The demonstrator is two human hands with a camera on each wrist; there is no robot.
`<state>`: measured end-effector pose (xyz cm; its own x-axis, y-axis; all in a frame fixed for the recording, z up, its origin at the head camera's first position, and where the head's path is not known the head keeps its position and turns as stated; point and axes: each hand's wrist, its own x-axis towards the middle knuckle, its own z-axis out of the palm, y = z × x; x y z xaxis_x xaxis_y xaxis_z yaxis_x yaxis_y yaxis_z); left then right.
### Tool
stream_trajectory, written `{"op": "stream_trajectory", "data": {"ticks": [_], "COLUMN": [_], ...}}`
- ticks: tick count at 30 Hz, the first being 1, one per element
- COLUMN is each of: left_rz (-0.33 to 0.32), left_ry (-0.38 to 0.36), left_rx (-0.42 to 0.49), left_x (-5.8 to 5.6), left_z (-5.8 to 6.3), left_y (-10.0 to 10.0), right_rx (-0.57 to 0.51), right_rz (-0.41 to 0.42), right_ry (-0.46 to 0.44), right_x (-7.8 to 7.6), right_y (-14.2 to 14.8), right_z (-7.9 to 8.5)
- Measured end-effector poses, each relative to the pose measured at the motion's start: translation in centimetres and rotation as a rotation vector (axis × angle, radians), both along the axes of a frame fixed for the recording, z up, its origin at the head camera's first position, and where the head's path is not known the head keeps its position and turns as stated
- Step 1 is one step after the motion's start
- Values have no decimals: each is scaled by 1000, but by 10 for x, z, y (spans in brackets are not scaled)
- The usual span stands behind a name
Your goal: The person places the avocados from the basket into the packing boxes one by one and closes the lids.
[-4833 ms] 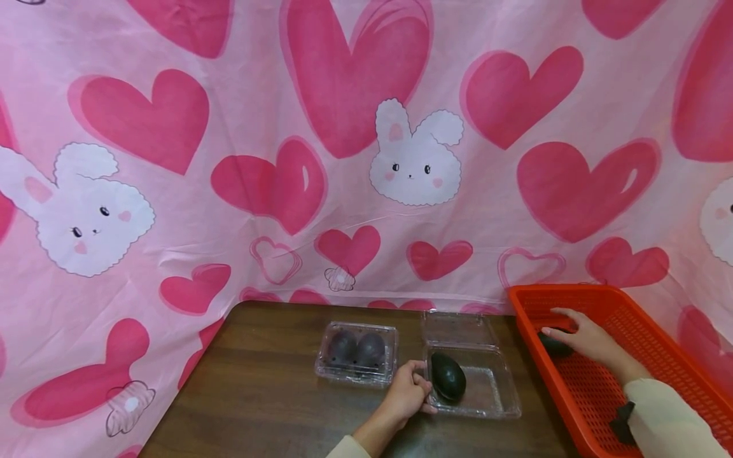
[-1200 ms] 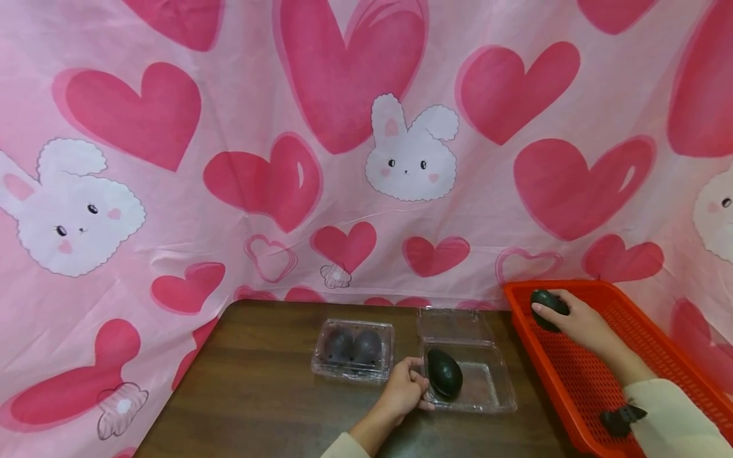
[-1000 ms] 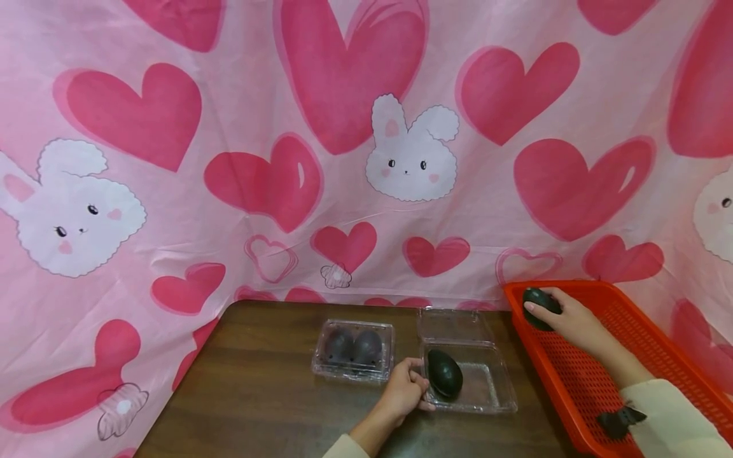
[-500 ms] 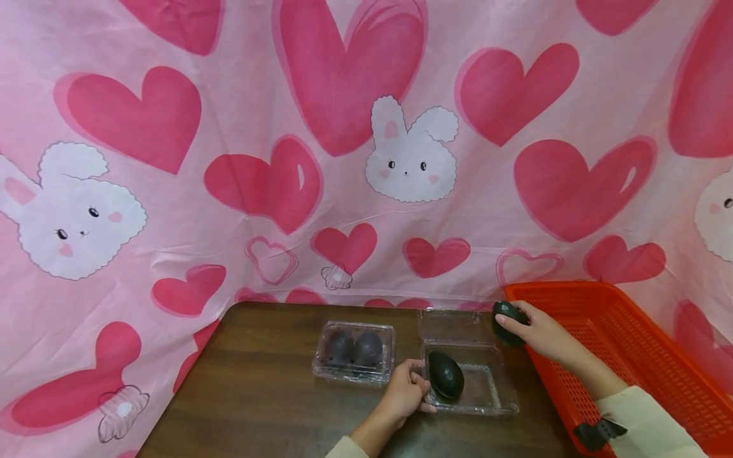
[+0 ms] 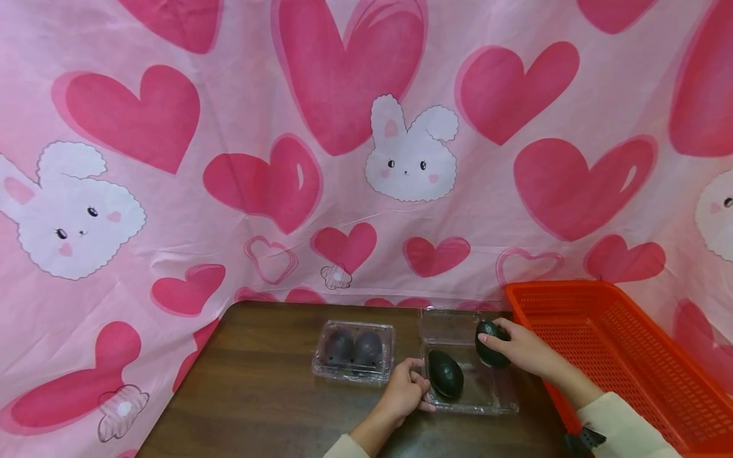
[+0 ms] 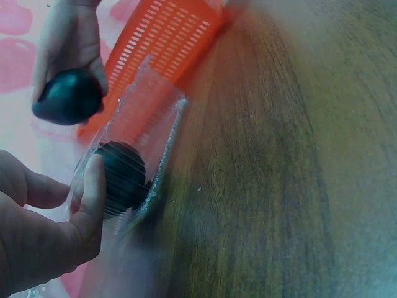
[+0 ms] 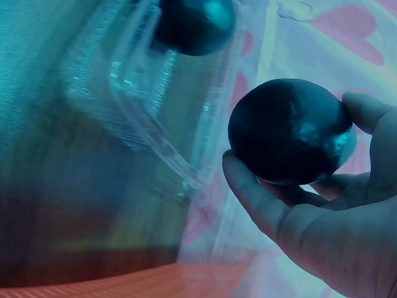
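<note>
My right hand (image 5: 523,346) grips a dark green avocado (image 5: 490,343) by its sides, above the right half of a clear plastic clamshell box (image 5: 481,397). The box's lid lies back, and another avocado (image 5: 445,374) rests in its left half. At the box's left edge, my left hand (image 5: 403,391) pinches the wall between thumb and fingers. In the left wrist view, the fingers (image 6: 93,186) lie against the clear wall beside the avocado inside. Up close in the right wrist view, fingers and thumb curl round the held avocado (image 7: 288,131).
A closed clamshell box (image 5: 353,375) with two dark avocados stands to the left on the wooden table (image 5: 275,394). An orange perforated basket (image 5: 601,331) stands at the right, partly under my right forearm. A pink heart-patterned cloth (image 5: 355,191) hangs behind.
My right hand has lifted the avocado out of the orange basket and carried it left and down over the box. The left hand has stayed at the box's edge.
</note>
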<state>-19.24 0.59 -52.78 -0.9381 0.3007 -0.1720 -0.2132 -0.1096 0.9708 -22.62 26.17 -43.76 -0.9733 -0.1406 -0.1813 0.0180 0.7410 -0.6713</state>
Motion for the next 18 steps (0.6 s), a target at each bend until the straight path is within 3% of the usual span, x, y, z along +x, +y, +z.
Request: {"op": "stream_trajectory", "data": {"ticks": [18], "left_rz": [5], "left_ry": [-1], "left_rx": [-9], "left_x": [0], "left_z": [1], "left_y": [-1], "right_rx": [113], "right_rz": [-7], "right_ry": [63], "right_x": [9], "right_y": [-27], "right_z": [-31]}}
